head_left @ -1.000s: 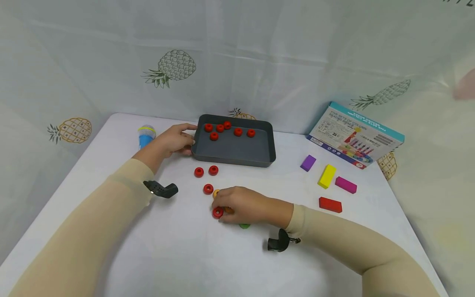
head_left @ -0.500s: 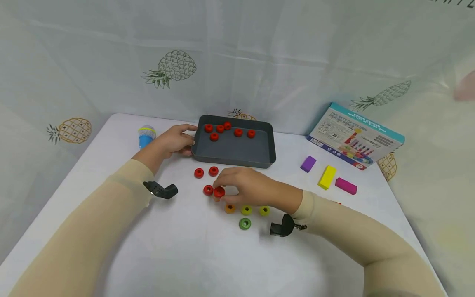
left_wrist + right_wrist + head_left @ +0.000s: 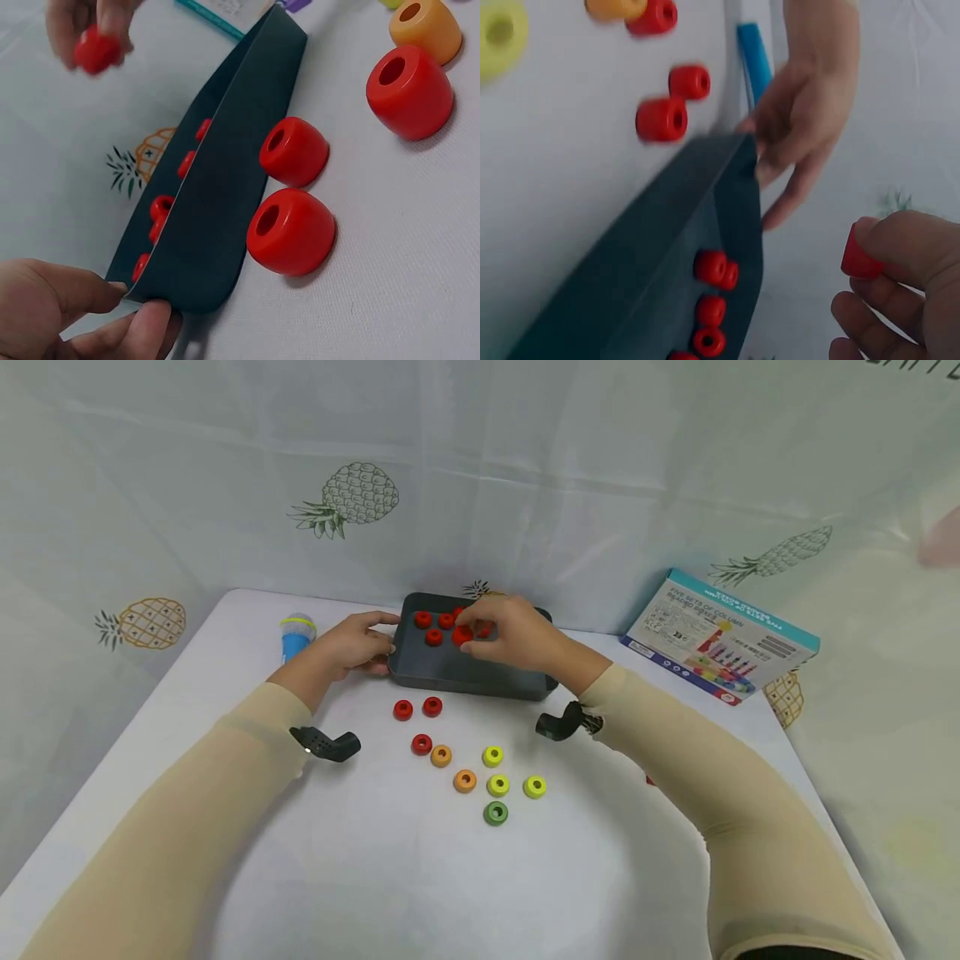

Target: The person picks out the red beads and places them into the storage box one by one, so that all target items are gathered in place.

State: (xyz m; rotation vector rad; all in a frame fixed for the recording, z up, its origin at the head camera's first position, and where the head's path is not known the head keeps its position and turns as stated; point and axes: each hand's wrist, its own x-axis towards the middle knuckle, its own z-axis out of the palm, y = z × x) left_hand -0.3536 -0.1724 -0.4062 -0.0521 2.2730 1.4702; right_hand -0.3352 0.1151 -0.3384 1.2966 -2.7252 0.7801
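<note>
My left hand (image 3: 348,643) holds the left side of a dark grey tray (image 3: 480,678), with thumb and fingers at its corner in the left wrist view. Over the tray, my right hand (image 3: 513,631) pinches a red bead (image 3: 860,255) between thumb and fingers. Several other red beads (image 3: 433,637) lie inside the tray towards its back, partly covered by the right hand in the head view. In front of it, three red beads (image 3: 422,744) sit on the white table.
Nearer me are two orange beads (image 3: 465,781), three yellow beads (image 3: 498,786) and a green bead (image 3: 496,813). A blue toy microphone (image 3: 295,639) lies beyond my left forearm. A printed box (image 3: 720,639) stands at the back right. My right sleeve hides most of a red block (image 3: 650,780).
My right hand has picked a red bead up from among the loose beads and carried it away from me, over the tray. The left hand has stayed at the tray's side.
</note>
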